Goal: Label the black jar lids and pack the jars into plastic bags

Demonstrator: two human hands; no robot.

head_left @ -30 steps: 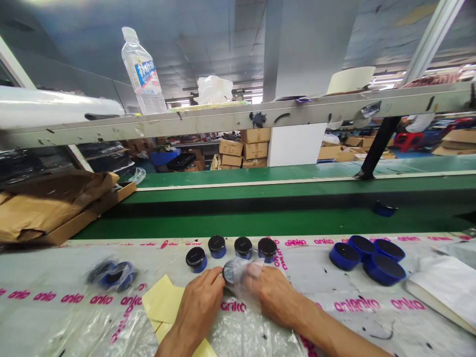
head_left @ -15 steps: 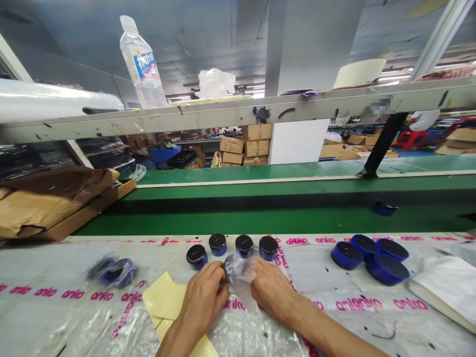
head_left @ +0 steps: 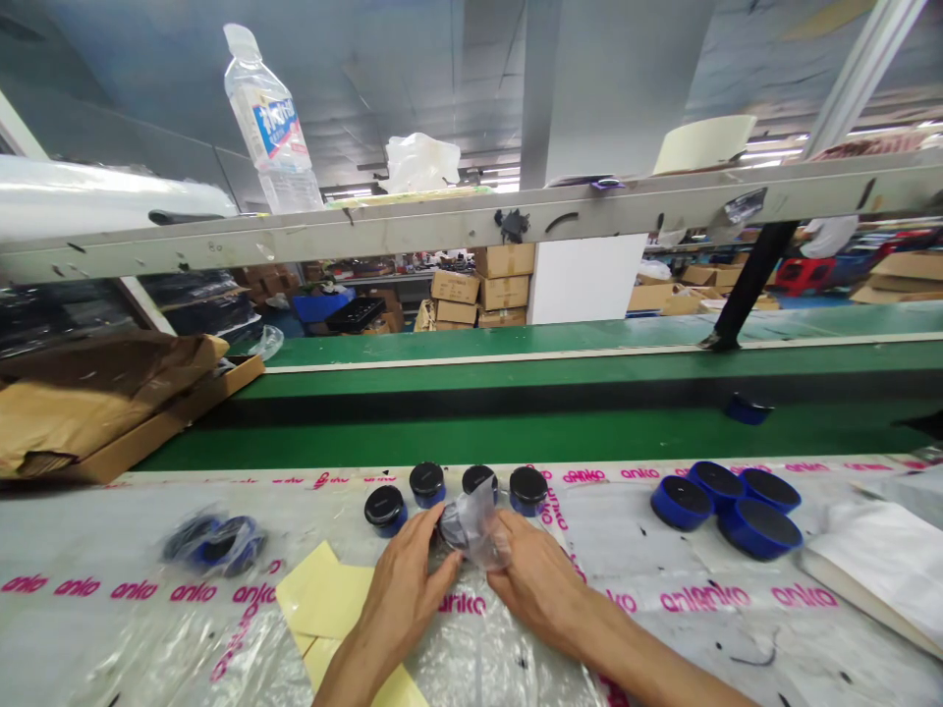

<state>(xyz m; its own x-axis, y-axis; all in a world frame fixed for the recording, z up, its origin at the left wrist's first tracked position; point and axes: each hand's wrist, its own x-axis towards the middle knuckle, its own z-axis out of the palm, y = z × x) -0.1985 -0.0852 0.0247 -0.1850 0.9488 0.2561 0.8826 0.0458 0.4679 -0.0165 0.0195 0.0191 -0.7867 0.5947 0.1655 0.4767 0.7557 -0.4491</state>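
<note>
My left hand (head_left: 407, 577) is closed round the left side of a small round container (head_left: 452, 526), which sits inside a clear plastic bag (head_left: 480, 517). My right hand (head_left: 531, 572) grips the bag's right side, its fingertips partly hidden by the film. Just beyond my hands stand several blue round containers with black tops (head_left: 385, 510) in a loose row. To the left lie bagged blue containers (head_left: 215, 542). Yellow paper sheets (head_left: 328, 592) lie beside and partly under my left forearm.
A cluster of blue containers (head_left: 758, 527) stands at the right, near white sheets (head_left: 876, 565). Behind the table runs a green conveyor belt (head_left: 471, 437) bearing one blue container (head_left: 749, 408). A cardboard tray (head_left: 221, 393) is at left. A shelf rail (head_left: 413, 218) crosses above, holding a bottle (head_left: 272, 133).
My fingers have shifted on the bag, and its film now stands up higher over the container. My left thumb has stretched out towards the right. The whole view has slid slightly.
</note>
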